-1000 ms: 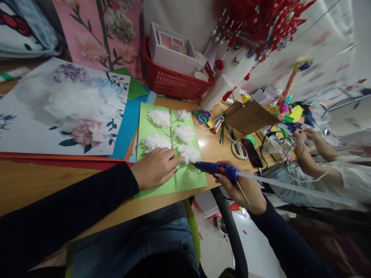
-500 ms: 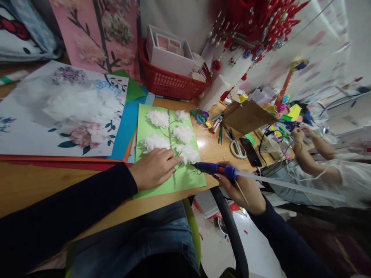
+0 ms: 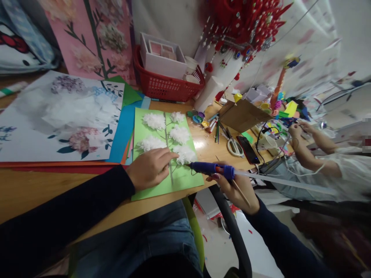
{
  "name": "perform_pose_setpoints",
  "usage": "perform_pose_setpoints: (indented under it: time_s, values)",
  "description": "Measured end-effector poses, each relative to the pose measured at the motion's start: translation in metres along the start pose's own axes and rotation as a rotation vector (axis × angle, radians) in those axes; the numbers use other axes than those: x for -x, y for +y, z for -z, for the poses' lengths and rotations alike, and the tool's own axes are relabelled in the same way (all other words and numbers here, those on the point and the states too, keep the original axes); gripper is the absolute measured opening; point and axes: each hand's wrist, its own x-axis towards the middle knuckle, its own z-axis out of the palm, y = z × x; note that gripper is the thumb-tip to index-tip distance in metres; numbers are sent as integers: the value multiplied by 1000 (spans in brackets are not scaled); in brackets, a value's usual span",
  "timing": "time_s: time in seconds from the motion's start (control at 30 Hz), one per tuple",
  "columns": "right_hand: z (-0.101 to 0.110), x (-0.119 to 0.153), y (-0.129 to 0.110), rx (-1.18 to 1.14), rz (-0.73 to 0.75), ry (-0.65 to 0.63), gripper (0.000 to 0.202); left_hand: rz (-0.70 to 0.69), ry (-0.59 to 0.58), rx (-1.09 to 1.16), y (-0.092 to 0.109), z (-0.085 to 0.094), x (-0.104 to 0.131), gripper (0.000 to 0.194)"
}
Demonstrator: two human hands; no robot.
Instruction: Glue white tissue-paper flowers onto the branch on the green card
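A light green sheet (image 3: 156, 190) lies near the table's front edge, with a grey stem drawn down it and several white fluffy paper flowers (image 3: 179, 134). My left hand (image 3: 150, 166) rests on its lower left part. The index finger stretches out to the left edge of the lower right flower (image 3: 186, 154); the other fingers are bent, with nothing seen in them. My right hand (image 3: 236, 189) is wrapped round a blue hot glue gun (image 3: 204, 167). Its nozzle is at that flower's lower edge. A long clear glue stick (image 3: 278, 181) sticks out of its back, and a thin wooden stick (image 3: 241, 192) shows by my right fingers.
White scissors (image 3: 234, 147), a phone (image 3: 248, 150) and pens lie to the right. Behind are a red basket (image 3: 168, 89) and a cardboard piece (image 3: 245, 117). Coloured papers (image 3: 116, 139) are stacked left. A co-worker's hands (image 3: 298, 131) are at the far right.
The view has shifted slightly. My left index finger has straightened a little along the flower's edge. The glue gun's nozzle stays at the lower right flower.
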Motion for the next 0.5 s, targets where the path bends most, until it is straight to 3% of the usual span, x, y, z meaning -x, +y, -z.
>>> perform_pose_setpoints:
  time_s: [0.07,0.23,0.37,0.4,0.5]
  values:
    - [1,1,-2,-9,-6,41,33,-2,102,-25,1,2,0,31]
    - [2,11,1,-175,-48,-1,36,-14,263,-66,1,7,-3,25]
    - [2,3,22,-265,-93,398,45,11,329,-89,1,13,-3,21]
    - [4,-3,30,-237,-114,500,44,28,339,-105,1,17,-1,20]
    - [13,-24,54,22,-111,637,50,91,400,-184,2,35,7,18]
